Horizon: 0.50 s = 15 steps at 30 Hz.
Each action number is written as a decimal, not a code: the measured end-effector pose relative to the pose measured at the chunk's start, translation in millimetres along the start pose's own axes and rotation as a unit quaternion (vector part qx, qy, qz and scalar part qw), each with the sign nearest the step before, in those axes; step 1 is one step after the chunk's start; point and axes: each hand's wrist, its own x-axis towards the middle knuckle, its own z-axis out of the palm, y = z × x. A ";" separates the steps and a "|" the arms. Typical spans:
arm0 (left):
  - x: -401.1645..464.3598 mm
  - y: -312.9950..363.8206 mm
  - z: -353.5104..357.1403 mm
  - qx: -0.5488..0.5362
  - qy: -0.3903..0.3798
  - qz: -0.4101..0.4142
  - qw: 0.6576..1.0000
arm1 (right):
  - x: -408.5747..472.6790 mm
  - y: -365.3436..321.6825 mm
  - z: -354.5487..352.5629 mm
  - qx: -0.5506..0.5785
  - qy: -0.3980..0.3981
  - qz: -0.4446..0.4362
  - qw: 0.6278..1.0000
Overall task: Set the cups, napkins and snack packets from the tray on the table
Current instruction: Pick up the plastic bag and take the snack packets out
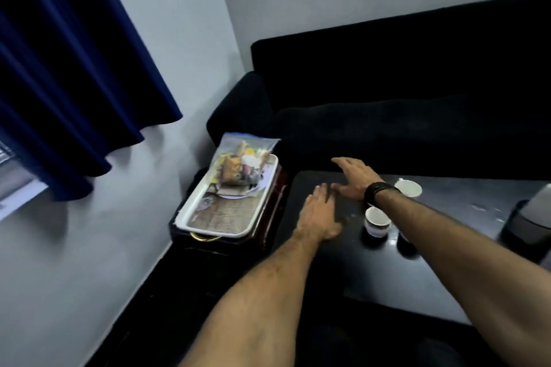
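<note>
A white tray (190, 217) rests on a dark side stand left of the black table (447, 262). At the tray's far end lies a clear bag of snack packets (238, 164), blurred. Two white cups stand on the table: one (377, 221) near the middle, one (408, 188) behind my right wrist. My left hand (320, 214) is stretched flat over the table's left part, fingers straight, holding nothing. My right hand (354, 177), with a black wristband, reaches over the table's far left corner, fingers spread and empty.
A black sofa (402, 92) runs behind the table. A dark blue curtain (59, 68) hangs at the left against the pale wall. A dark object (527, 217) stands at the table's right edge. A dark glass (407, 243) stands beside the near cup.
</note>
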 end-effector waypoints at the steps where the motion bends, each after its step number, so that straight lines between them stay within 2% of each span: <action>1: -8.2 -19.8 -4.4 0.003 -0.003 -0.023 1.000 | 4.9 -17.0 4.8 0.002 -0.006 -0.008 1.000; 8: -54.9 -135.9 -23.0 -0.043 0.034 -0.145 0.988 | 38.9 -116.2 44.0 0.003 -0.068 -0.051 0.996; 15: -37.1 -204.5 1.5 -0.053 -0.001 -0.205 0.977 | 91.3 -148.7 92.9 0.095 -0.087 -0.027 0.991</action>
